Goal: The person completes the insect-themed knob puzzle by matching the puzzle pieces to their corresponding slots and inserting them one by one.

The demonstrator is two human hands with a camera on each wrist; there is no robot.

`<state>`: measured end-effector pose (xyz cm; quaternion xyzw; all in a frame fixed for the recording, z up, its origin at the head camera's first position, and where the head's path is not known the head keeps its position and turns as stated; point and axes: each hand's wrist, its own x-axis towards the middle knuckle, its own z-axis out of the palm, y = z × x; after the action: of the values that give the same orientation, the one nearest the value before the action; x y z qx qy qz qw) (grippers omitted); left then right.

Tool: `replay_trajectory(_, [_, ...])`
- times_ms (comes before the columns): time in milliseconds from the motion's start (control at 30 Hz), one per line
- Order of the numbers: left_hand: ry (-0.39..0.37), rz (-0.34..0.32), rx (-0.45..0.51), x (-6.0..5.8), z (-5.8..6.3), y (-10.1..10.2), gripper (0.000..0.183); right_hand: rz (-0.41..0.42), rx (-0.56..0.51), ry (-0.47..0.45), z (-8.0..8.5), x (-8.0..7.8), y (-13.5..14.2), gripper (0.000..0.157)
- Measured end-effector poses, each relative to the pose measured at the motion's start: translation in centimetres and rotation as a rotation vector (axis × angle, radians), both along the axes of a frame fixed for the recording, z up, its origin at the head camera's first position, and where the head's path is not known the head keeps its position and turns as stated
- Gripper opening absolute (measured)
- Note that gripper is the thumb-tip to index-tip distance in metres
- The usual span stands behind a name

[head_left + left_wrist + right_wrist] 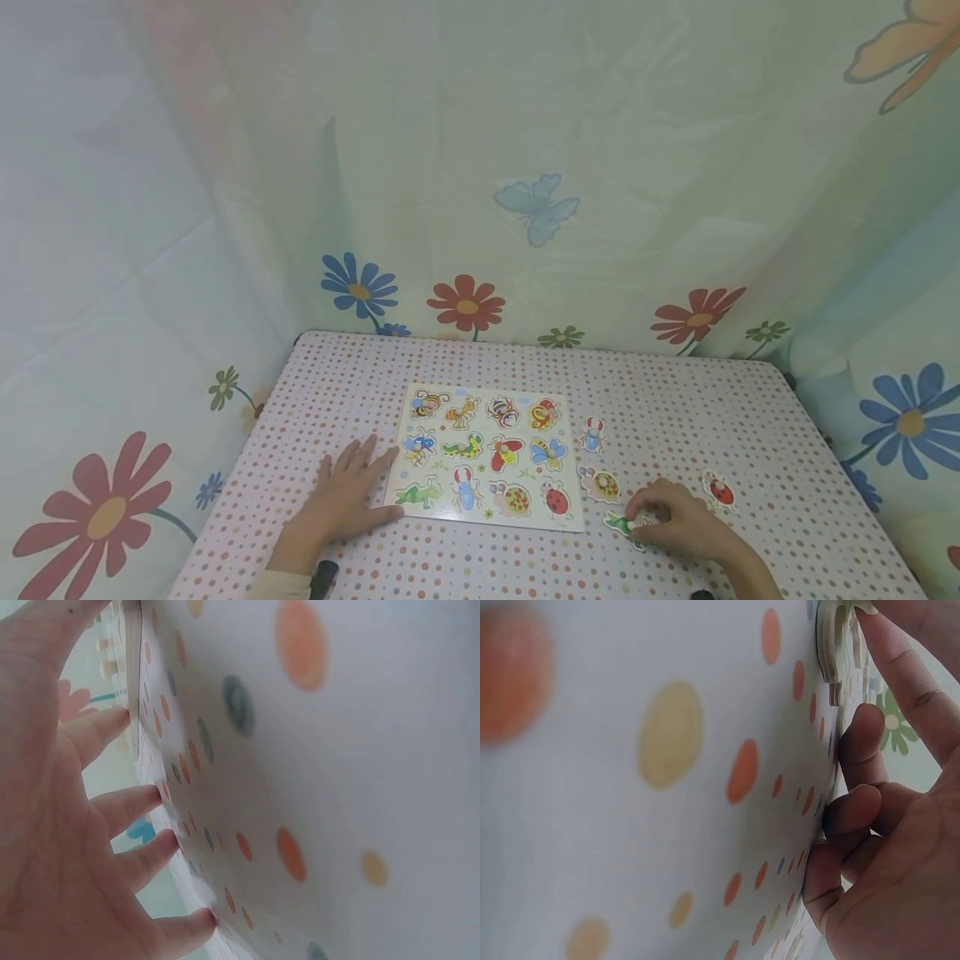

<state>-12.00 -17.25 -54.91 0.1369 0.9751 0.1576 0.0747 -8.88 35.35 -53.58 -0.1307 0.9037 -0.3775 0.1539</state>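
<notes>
A wooden insect puzzle board (480,458) lies flat on the dotted table. My left hand (347,493) rests spread at the board's left edge, thumb and a fingertip touching it; in the left wrist view its fingertips (146,796) press on the tabletop. Right of the board, my right hand (678,518) pinches the knob of a green grasshopper puzzle piece (619,524), which is partly hidden by the fingers. In the right wrist view the piece's edge (827,645) shows at the top, and the other fingers curl against the table.
Near the right hand lie a snail piece (602,484), a ladybug piece (721,492) and a blue beetle piece (592,436) with red horns. The dotted table (360,367) ends at a flowered curtain (450,208) behind and at both sides.
</notes>
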Motion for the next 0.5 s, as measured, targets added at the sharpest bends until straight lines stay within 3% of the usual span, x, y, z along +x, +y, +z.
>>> replay_trajectory(500, [-0.008, -0.005, 0.004, 0.07, 0.22, -0.01, 0.095, -0.067, 0.007, -0.045, 0.33, 0.44, -0.49, 0.022])
